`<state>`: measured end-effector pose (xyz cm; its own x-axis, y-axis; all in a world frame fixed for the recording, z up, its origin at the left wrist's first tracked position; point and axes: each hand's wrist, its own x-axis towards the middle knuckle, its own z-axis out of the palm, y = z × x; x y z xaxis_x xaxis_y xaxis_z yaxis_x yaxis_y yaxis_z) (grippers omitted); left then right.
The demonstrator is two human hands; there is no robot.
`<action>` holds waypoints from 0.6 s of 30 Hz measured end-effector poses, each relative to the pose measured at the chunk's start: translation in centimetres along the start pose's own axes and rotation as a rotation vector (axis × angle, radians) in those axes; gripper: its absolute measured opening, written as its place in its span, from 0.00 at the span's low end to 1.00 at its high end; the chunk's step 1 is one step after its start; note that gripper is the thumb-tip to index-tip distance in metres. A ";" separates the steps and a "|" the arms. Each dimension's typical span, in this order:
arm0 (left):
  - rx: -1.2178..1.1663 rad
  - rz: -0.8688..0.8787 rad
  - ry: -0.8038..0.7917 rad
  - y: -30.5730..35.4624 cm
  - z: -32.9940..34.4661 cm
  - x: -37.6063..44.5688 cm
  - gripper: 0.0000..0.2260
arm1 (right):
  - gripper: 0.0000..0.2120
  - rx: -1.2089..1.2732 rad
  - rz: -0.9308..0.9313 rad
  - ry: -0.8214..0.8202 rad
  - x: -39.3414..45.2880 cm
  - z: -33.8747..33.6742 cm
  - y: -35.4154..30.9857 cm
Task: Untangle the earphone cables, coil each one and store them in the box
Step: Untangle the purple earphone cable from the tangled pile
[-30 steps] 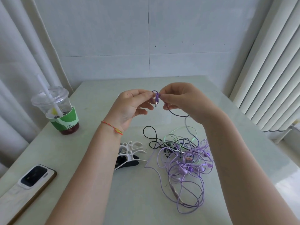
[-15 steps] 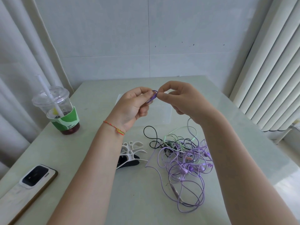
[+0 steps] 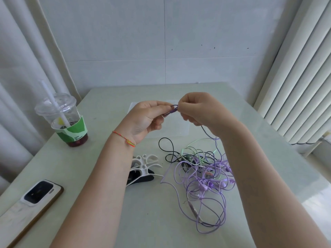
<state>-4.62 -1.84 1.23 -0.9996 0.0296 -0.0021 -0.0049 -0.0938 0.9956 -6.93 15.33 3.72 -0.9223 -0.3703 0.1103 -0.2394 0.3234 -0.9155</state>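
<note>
While the tangle of earphone cables [image 3: 206, 178] sits near me on the desk [image 3: 152, 221], just right of some cable clips [image 3: 143, 167], both hands are raised beyond it: left hand [image 3: 145, 120] and right hand [image 3: 198, 110] each pinching one dark purple cable end [image 3: 172, 110].

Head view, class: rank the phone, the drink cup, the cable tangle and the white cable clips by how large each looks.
1. Cable tangle, the widest spread.
2. Phone and drink cup: close in apparent size, and the phone lies nearer the camera and is cut by the frame edge, so unranked.
3. White cable clips, smallest.
</note>
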 end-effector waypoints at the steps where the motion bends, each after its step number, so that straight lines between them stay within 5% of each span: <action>1: 0.004 -0.004 -0.014 0.0 0.0 0.0 0.03 | 0.05 -0.008 0.004 -0.013 0.0 -0.1 0.0; 13: -0.059 -0.015 0.006 0.0 -0.3 0.0 0.07 | 0.06 0.125 -0.051 0.127 0.2 0.2 0.0; 18: 0.178 0.145 0.222 0.1 0.1 0.1 0.07 | 0.01 -0.310 -0.154 0.240 0.4 0.5 0.5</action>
<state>-4.68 -1.79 1.29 -0.9717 -0.1907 0.1396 0.1233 0.0949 0.9878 -7.27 14.90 3.15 -0.9044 -0.2334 0.3571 -0.4260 0.5402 -0.7258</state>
